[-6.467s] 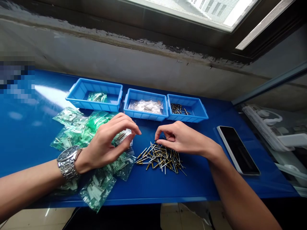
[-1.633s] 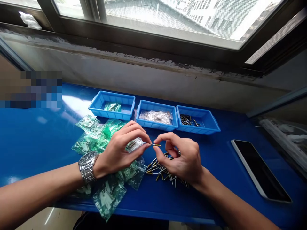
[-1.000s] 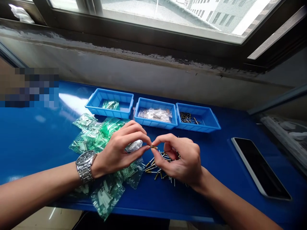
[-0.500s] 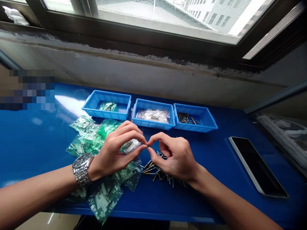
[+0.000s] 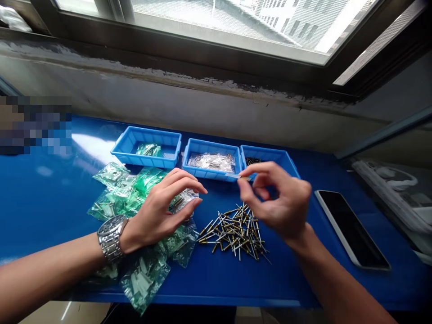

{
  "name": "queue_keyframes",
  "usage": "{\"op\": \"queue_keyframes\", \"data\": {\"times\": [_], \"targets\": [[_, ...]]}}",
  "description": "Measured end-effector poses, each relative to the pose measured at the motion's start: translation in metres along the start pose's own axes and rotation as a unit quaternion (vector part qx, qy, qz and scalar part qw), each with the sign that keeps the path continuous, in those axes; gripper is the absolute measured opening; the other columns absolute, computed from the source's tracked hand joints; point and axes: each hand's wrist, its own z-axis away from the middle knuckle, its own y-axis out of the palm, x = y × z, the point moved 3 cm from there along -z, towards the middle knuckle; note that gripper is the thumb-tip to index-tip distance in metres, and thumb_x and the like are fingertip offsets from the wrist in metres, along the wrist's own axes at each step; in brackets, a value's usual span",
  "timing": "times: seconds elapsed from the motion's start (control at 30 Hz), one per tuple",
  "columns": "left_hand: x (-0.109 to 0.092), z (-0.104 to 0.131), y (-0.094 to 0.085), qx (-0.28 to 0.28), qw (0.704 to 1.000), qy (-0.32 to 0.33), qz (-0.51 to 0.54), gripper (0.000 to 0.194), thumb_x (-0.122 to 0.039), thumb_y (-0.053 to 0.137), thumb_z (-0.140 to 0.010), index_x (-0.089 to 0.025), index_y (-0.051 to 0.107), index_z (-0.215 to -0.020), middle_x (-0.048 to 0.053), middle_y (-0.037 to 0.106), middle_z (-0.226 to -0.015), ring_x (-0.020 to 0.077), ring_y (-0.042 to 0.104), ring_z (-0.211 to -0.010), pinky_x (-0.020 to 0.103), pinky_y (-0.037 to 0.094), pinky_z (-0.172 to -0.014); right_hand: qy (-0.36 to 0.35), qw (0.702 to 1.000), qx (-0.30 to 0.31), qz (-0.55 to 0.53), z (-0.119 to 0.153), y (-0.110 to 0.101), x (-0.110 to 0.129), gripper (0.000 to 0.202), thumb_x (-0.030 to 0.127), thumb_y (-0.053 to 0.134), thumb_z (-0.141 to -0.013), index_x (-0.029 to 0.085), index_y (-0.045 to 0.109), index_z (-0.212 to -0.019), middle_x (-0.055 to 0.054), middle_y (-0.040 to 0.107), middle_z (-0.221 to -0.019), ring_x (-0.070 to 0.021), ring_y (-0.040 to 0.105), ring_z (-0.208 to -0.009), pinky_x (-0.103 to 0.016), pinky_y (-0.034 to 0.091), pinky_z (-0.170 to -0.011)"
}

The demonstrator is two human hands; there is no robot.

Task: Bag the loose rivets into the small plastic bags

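Three blue trays (image 5: 145, 161) stood in a row on the far side of the blue table (image 5: 209, 281). The right hand (image 5: 281, 198) pinched one little rivet (image 5: 245, 178) with its thumb and pointing finger, close to the middle and right trays, and it looked a bit blurry. The left hand (image 5: 157, 209) was spread, thumb and finger apart, over the green bags (image 5: 145, 281). A messy pile of rivets (image 5: 238, 231) lay between the bags and a phone (image 5: 351, 229) on the right.
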Motion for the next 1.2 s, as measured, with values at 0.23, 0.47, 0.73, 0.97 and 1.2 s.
{"op": "queue_keyframes", "data": {"times": [0.23,0.47,0.73,0.97,1.2], "targets": [[0.000,0.000,0.001,0.010,1.000,0.004,-0.004,0.014,-0.011,0.059,-0.097,-0.019,0.067,-0.105,0.006,0.068,-0.102,0.0206,0.061,-0.099,0.037,0.052,-0.086,0.116,0.986,0.014,0.119,-0.015,-0.025,-0.047,0.010,0.025,0.067,-0.089,0.020,0.069,-0.098,0.006,0.043,-0.055,-0.0118,0.043,-0.046,-0.031,0.042,-0.057],[0.000,-0.001,0.001,0.019,1.000,0.006,-0.004,0.016,-0.009,0.058,-0.097,-0.019,0.068,-0.103,0.005,0.068,-0.100,0.0206,0.060,-0.099,0.037,0.052,-0.084,0.111,0.952,0.285,0.014,-0.007,-0.019,-0.046,0.022,0.036,0.068,-0.092,0.021,0.069,-0.076,0.007,0.037,-0.050,-0.0095,0.035,-0.043,-0.026,0.030,-0.043],[-0.002,-0.002,0.001,0.028,1.000,0.009,-0.007,0.017,-0.007,0.058,-0.096,-0.019,0.069,-0.100,0.005,0.069,-0.097,0.0200,0.060,-0.097,0.035,0.052,-0.081,0.108,0.915,0.387,0.021,0.003,-0.012,-0.053,0.015,0.034,0.070,-0.090,0.022,0.075,-0.081,0.006,0.048,-0.051,-0.0093,0.043,-0.043,-0.023,0.032,-0.042],[-0.002,-0.002,0.001,0.039,0.999,0.006,-0.011,0.017,-0.008,0.058,-0.096,-0.019,0.070,-0.100,0.005,0.069,-0.097,0.0204,0.059,-0.097,0.035,0.052,-0.081,0.085,0.915,0.395,0.018,0.004,0.005,-0.042,0.016,0.034,0.073,-0.088,0.021,0.075,-0.079,0.004,0.052,-0.055,-0.0094,0.044,-0.045,-0.024,0.028,-0.042],[-0.002,-0.002,0.002,0.041,0.999,0.009,-0.008,0.017,-0.008,0.057,-0.096,-0.020,0.069,-0.099,0.005,0.070,-0.097,0.0211,0.060,-0.096,0.036,0.052,-0.081,0.081,0.915,0.395,-0.031,0.006,0.012,-0.041,0.018,0.028,0.067,-0.089,0.019,0.073,-0.075,0.005,0.049,-0.055,-0.0087,0.040,-0.045,-0.022,0.029,-0.043]]}}
